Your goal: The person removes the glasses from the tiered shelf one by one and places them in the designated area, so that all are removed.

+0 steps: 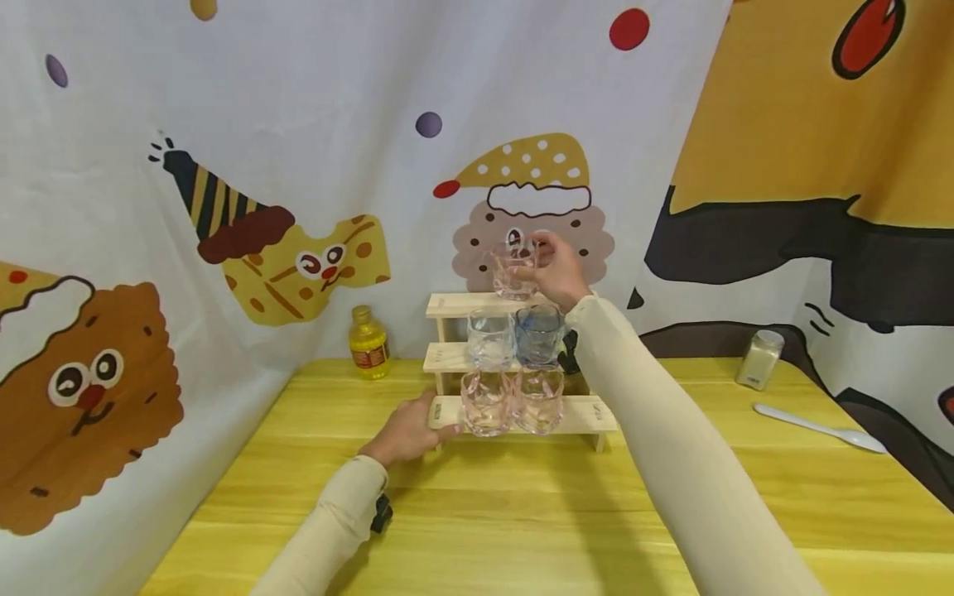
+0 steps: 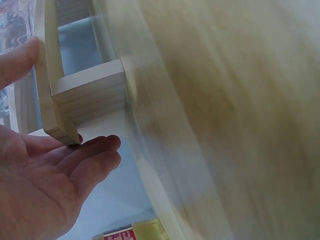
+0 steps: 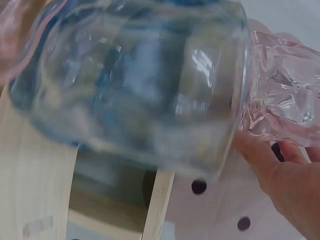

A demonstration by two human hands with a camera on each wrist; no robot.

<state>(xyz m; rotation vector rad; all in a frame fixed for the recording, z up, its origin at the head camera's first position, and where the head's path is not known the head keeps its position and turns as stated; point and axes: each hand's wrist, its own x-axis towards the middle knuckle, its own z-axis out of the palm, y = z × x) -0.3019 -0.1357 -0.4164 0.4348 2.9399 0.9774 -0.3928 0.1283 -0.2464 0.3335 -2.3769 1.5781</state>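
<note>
My right hand [image 1: 555,269] holds a clear pinkish glass cup [image 3: 287,90] at the top step of a three-step wooden display rack [image 1: 447,306]. The cup's base is close over that step. My left hand [image 1: 408,429] grips the left end of the lowest step, its thumb on top and the fingers [image 2: 95,155] at the board's end and underside. On the middle step stand a clear glass cup [image 1: 490,341] and a blue glass cup [image 1: 540,335]. Two pink glass cups [image 1: 487,404] sit side by side on the lowest step.
A bottle of yellow liquid [image 1: 368,343] stands at the back left of the wood-grain table [image 1: 477,530]. To the right are a small lidded jar [image 1: 760,360] and a white spoon [image 1: 820,426]. A printed cloth [image 1: 335,108] hangs close behind the rack.
</note>
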